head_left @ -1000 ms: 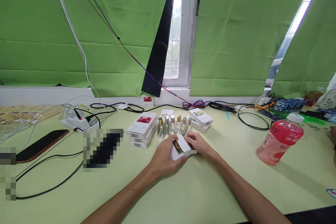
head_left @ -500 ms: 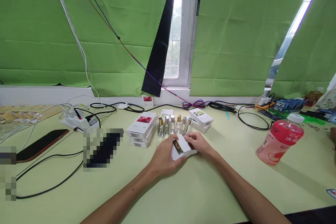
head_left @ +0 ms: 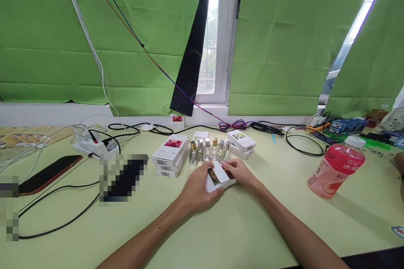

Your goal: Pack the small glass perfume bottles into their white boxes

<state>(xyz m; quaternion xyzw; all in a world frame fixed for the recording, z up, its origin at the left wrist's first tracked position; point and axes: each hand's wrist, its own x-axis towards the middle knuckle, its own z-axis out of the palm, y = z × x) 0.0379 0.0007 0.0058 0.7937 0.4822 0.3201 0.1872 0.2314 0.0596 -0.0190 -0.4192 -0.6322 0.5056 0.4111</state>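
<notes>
Between my hands, low over the table, is a small white cardboard box (head_left: 222, 172) with a dark gold-patterned strip showing on its upper side. My left hand (head_left: 197, 187) wraps round its left side, thumb along the near edge. My right hand (head_left: 238, 170) pinches the box's far right edge; its fingertips are partly hidden. Just beyond stand several small glass perfume bottles (head_left: 214, 151) with gold and silver caps, in a row. A stack of white boxes with red fruit pictures (head_left: 170, 153) lies left of them, and white boxes with a green-toned picture (head_left: 241, 141) lie to the right.
A pink drink bottle (head_left: 337, 168) stands at the right. On the left are a phone (head_left: 50, 172), a power strip (head_left: 94, 147) and loose black cables (head_left: 59, 187). Bundled wires (head_left: 233, 125) run along the back wall. A person's hand (head_left: 399, 164) shows at the right edge.
My hands and the white box stay almost still. At the far right edge, the other person's hand has shifted slightly.
</notes>
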